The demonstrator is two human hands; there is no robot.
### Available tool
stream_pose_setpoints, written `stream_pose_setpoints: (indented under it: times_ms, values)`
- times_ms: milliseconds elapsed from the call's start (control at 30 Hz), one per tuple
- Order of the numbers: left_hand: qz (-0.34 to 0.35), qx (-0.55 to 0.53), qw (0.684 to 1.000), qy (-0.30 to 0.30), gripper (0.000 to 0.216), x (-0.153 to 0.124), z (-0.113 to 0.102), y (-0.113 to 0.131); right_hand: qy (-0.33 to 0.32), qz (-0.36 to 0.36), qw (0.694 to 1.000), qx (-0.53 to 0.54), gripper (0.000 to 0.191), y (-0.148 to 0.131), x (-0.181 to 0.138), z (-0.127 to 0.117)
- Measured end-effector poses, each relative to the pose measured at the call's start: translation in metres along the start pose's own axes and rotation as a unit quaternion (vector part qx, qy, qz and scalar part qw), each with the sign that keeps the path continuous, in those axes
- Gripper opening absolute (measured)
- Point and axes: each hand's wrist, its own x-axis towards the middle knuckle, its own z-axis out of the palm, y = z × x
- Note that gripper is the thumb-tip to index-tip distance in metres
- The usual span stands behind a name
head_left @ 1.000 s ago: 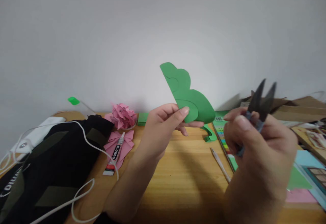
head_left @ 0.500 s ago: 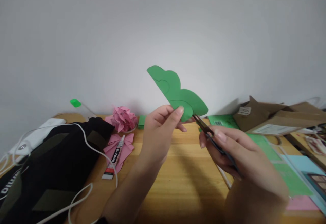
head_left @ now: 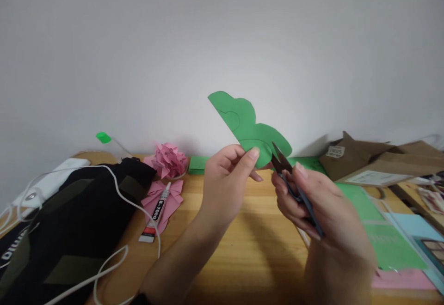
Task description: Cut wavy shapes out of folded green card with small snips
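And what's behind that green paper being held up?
The pale wall shows around the top of the green paper, and fingers of the left hand reach behind its lower edge. It covers part of both; I can't tell if the scissors have a blade behind it.

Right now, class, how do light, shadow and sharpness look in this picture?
Head view: the wall is brightest around the green paper, dimming toward the corners; same view: a soft shadow streaks the wooden table; same view: B-7000 on the tube reads clearly, print on the green packet only faintly.
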Motion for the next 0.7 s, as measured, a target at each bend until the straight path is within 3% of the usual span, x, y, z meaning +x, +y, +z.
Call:
stream_pose_setpoints:
  times_ms: [300,700]
  values:
    - [-0.002,0.015,1.0,0.006,0.029,0.0004,0.0011,0.0019,0.003,-0.008,1.0,-0.014,0.046,0.0001,0.0003,-0.0004]
    - [-0.006,0.029,1.0,0.002,0.029,-0.0005,0.0002,0.0047,0.009,-0.076,0.995,-0.065,0.05,0.0014,0.0028,0.0018]
